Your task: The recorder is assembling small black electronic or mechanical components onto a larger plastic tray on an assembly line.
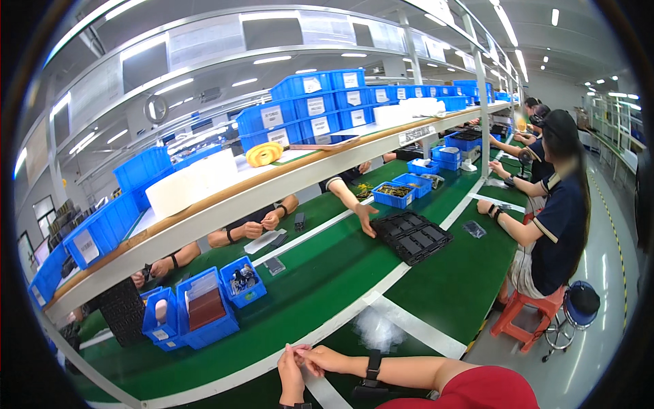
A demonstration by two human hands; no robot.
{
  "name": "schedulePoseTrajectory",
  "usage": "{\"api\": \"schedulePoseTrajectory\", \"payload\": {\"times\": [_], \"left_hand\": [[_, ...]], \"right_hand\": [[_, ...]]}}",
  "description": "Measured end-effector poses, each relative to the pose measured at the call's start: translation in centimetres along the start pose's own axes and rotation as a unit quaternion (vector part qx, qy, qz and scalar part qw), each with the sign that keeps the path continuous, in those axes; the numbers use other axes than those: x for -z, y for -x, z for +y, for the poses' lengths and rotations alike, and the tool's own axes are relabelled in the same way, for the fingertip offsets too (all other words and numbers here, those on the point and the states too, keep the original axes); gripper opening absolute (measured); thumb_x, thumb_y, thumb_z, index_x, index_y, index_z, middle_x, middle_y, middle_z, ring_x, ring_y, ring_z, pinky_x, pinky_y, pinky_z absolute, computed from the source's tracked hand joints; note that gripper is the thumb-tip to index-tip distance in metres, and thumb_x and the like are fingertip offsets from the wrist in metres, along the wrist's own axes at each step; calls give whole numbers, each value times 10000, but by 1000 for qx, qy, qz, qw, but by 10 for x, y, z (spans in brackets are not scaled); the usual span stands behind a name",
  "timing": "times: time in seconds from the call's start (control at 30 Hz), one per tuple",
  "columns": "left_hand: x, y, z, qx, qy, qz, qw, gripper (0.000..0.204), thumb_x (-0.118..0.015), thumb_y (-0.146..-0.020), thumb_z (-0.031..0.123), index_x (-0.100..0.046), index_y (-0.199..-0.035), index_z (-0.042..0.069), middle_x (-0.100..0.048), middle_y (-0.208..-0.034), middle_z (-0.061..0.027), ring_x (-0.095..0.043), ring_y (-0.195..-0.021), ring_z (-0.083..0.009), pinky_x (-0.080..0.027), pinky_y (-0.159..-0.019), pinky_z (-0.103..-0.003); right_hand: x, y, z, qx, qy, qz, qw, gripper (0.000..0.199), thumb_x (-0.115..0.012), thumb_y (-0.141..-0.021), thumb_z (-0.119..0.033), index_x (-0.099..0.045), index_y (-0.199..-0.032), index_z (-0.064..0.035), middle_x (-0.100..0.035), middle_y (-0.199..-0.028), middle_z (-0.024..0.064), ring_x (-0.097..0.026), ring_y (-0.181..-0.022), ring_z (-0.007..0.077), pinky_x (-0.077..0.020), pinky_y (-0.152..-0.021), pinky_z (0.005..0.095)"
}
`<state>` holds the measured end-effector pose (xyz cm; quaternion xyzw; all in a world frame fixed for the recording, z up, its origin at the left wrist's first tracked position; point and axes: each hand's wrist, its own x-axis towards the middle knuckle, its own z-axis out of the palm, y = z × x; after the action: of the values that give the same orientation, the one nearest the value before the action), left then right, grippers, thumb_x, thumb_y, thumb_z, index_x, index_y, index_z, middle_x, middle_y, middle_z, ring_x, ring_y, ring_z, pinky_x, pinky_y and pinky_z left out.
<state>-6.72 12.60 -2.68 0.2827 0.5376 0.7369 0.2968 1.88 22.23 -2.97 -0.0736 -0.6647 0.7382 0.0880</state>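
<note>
At the near edge of the green bench, my left hand (291, 373) and my right hand (323, 359) meet with fingertips pinched together. Whatever is between them is too small or hidden to make out. A clear plastic bag (379, 330) lies on the bench just beyond my right wrist. Farther left stand blue bins: one holds a brown stack and clear sleeves (206, 308), and a smaller bin (242, 281) has small mixed parts. Across the bench, a co-worker's open hand (366, 219) touches a black tray (413, 236) with rectangular pockets.
A raised shelf (272, 178) with blue bins, a yellow roll (265, 154) and white rolls runs across the bench. Several co-workers sit along both sides. On the right are a red stool (528, 317) and a wheeled chair (583, 303). White strips (415, 326) divide the green surface.
</note>
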Motion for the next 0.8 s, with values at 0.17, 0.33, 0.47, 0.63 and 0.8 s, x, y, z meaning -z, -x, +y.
{"api": "schedulePoseTrajectory", "payload": {"times": [0.17, 0.33, 0.47, 0.63, 0.8], "left_hand": [[7, -9, -16, -9, 33, 63, 997, 398, -385, -937, 287, -590, -846, -42, -630, -840, -141, -616, -794, -219, -462, -737, -300], [2, -9, -14, -20, -47, 42, 998, 300, -434, -912, 212, -583, -828, -33, -626, -814, -124, -619, -778, -212, -474, -713, -290], [1, -13, -16, -19, -42, 42, 998, 267, -438, -900, 169, -591, -819, -34, -629, -803, -122, -624, -765, -206, -480, -706, -285], [3, -11, -17, -19, -42, 37, 998, 236, -455, -889, 147, -592, -820, -32, -632, -808, -120, -625, -767, -207, -483, -726, -286], [0, -7, -16, -7, -68, 28, 997, 223, -469, -882, 139, -603, -824, -29, -636, -819, -114, -619, -782, -184, -469, -716, -273]], "right_hand": [[59, 38, -36, -42, 27, 70, 996, 565, -359, -918, -445, -552, -558, -55, -547, -532, 40, -528, -486, 111, -433, -489, 226], [187, 79, -66, -9, -4, 398, 917, 362, -508, -869, -303, -563, -640, -26, -586, -577, 84, -556, -471, 170, -458, -449, 285], [292, 94, -46, -107, 120, 535, 830, 253, -513, -811, -223, -584, -704, -5, -606, -629, 90, -567, -496, 178, -477, -466, 297], [323, 87, -52, -207, 196, 581, 762, 318, -515, -791, -257, -609, -765, 46, -621, -683, 136, -612, -579, 238, -517, -526, 329], [311, 74, -64, -305, 359, 595, 651, 530, -515, -801, -490, -639, -898, 16, -638, -891, 178, -631, -826, 285, -512, -686, 370]]}}
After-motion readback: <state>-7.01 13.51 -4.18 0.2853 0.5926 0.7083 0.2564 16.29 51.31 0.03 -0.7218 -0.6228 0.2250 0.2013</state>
